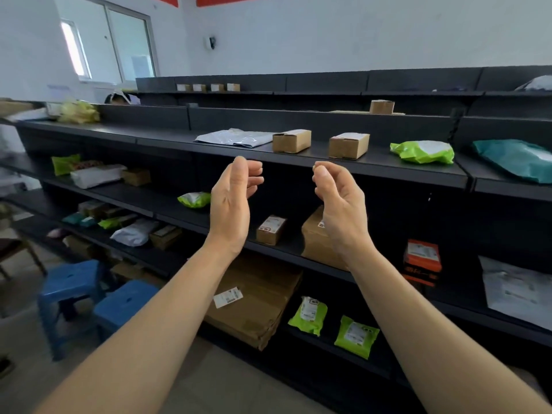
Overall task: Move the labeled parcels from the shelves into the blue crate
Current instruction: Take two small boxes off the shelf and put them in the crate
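Observation:
My left hand [231, 201] and my right hand [340, 204] are raised side by side in front of the dark shelving, palms facing each other, fingers curled and holding nothing. Just above them, on the top shelf [167, 138], stand two small cardboard boxes [291, 141] [349, 145], with a flat grey mailer [236, 137] to their left and a green bag parcel [422, 151] to their right. Behind my hands, on a lower shelf, sit a small labeled box [270, 230] and a larger carton [313, 237]. No blue crate is in view.
Two blue plastic stools [71, 282] [125, 300] stand on the floor at lower left. A teal bag [516, 159] lies at the far right, an orange box [421, 259] below it. Flattened cardboard [257, 297] and green pouches [309, 315] fill the bottom shelf. Another shelving row stands behind.

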Demonstrator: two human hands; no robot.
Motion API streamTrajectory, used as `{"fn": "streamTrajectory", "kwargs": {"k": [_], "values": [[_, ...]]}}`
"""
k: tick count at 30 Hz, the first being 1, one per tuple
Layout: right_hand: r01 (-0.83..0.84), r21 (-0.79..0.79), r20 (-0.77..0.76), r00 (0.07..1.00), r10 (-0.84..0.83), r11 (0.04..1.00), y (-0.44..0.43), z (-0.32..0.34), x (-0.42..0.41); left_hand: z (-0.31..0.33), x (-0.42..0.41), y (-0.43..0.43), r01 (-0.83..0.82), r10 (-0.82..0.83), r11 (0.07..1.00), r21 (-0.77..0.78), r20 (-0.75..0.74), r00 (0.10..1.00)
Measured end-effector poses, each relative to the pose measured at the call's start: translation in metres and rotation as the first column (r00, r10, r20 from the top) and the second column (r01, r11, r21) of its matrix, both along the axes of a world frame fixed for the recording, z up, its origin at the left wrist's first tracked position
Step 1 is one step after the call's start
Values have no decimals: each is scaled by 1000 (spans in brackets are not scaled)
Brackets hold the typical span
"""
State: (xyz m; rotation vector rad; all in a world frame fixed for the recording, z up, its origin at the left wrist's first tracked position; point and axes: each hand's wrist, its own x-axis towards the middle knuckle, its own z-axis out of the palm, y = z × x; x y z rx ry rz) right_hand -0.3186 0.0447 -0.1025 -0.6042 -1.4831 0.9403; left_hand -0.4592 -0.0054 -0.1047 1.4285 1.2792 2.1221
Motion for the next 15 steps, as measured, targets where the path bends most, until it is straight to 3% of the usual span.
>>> {"fn": "streamTrajectory", "kwargs": {"k": [15], "values": [[-101,-106,90,990,111,989,61,-50,-122,-60,-131,34,-149,156,982,-114,61,986]]}}
